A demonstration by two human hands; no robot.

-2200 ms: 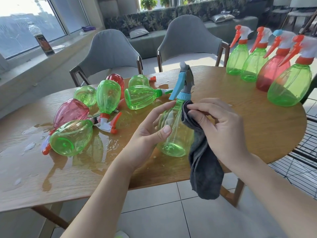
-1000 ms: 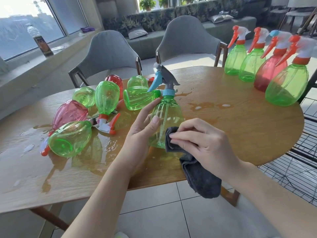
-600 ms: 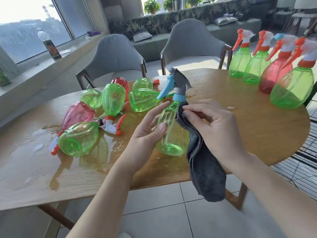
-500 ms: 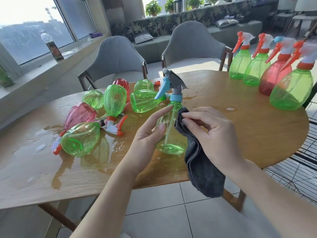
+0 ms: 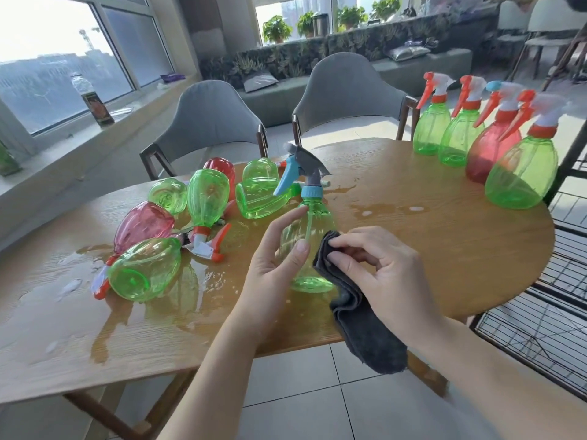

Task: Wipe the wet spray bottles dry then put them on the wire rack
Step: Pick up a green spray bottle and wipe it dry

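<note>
- Left grip (image 5: 273, 262) curled round green bottle (image 5: 309, 242), upright over near table (image 5: 444, 249) edge
- Right grip (image 5: 378, 265) pinching grey cloth (image 5: 359, 315) against bottle's right side
- Wire rack (image 5: 540, 328) further right, nearer right grip

1 head-worn wide-angle view looks forward and down from the near edge of the wooden surface (image 5: 413, 249). The hands (image 5: 374, 268) sit close below center; 2 gray chairs (image 5: 209, 119) and the windows (image 5: 63, 58) lie beyond, edges bowed.
</note>
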